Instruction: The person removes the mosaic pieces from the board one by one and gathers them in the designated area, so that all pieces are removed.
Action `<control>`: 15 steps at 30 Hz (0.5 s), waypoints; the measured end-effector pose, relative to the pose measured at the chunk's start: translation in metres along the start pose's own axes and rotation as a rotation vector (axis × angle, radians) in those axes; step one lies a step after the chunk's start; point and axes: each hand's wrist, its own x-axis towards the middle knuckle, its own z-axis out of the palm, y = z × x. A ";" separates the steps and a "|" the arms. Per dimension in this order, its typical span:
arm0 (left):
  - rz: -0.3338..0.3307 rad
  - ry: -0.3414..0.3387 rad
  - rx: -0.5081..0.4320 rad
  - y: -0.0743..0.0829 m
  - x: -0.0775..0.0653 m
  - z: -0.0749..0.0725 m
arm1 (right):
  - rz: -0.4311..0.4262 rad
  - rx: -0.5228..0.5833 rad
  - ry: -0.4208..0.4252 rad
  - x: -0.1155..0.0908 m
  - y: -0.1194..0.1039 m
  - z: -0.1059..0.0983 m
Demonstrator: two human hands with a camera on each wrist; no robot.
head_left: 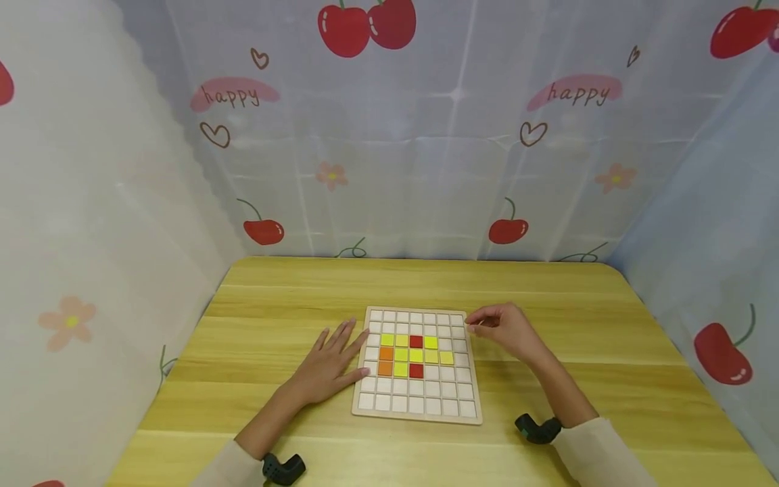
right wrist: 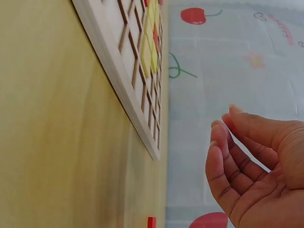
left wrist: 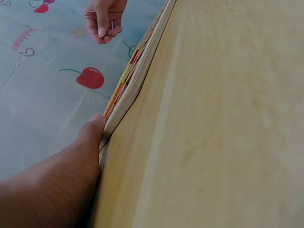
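Note:
A square wooden grid board (head_left: 420, 419) lies flat on the table. Yellow tiles (head_left: 416, 355) fill several cells, with a red tile (head_left: 416, 341) above them, another red tile (head_left: 416, 370) below, and two orange tiles (head_left: 385, 368) at the left. My left hand (head_left: 328, 368) lies with fingers spread, its fingertips and thumb at the board's left edge. Over the board's far right corner hovers my right hand (head_left: 505, 331), its thumb and fingertips close together. In the right wrist view, nothing shows between these loosely curved fingers (right wrist: 232, 161).
A small red piece (right wrist: 151, 222) is on the table beyond the board in the right wrist view. The wooden table (head_left: 292, 291) extends around the board. Printed curtains (head_left: 414, 196) stand behind and at both sides.

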 end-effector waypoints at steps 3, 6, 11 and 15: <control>0.002 0.004 0.004 -0.001 0.000 0.001 | -0.004 -0.016 -0.013 0.000 0.000 0.007; 0.001 0.004 0.001 -0.001 0.000 0.001 | -0.002 -0.036 -0.020 0.000 0.001 0.013; 0.004 0.003 -0.007 0.000 0.000 0.001 | 0.001 -0.043 -0.033 -0.001 0.002 0.020; 0.003 0.004 -0.006 0.001 0.000 0.001 | 0.028 -0.034 -0.056 -0.003 0.003 0.025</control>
